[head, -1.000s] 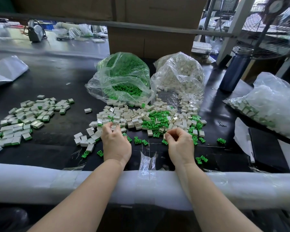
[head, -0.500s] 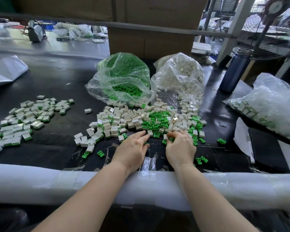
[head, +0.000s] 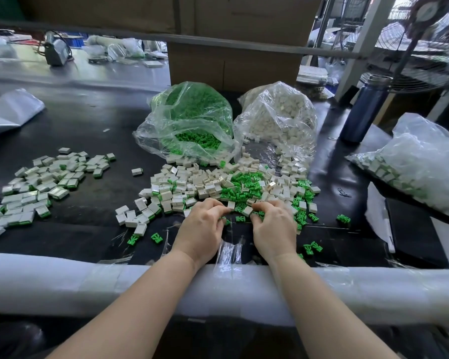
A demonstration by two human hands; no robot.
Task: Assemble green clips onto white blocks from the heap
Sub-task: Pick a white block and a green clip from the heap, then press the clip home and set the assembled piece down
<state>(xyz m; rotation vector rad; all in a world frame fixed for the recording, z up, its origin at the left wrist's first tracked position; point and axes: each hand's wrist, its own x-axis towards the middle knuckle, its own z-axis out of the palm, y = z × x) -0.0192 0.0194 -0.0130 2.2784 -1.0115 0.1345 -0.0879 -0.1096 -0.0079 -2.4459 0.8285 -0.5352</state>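
My left hand [head: 201, 225] curls at the near edge of the heap [head: 218, 185], pinching a white block [head: 231, 204] at its fingertips. My right hand [head: 272, 226] has its fingers bent over another white block [head: 247, 211] and some green clips [head: 257, 215]; whether it grips one I cannot tell. I should line the clip up squarely, then press evenly.
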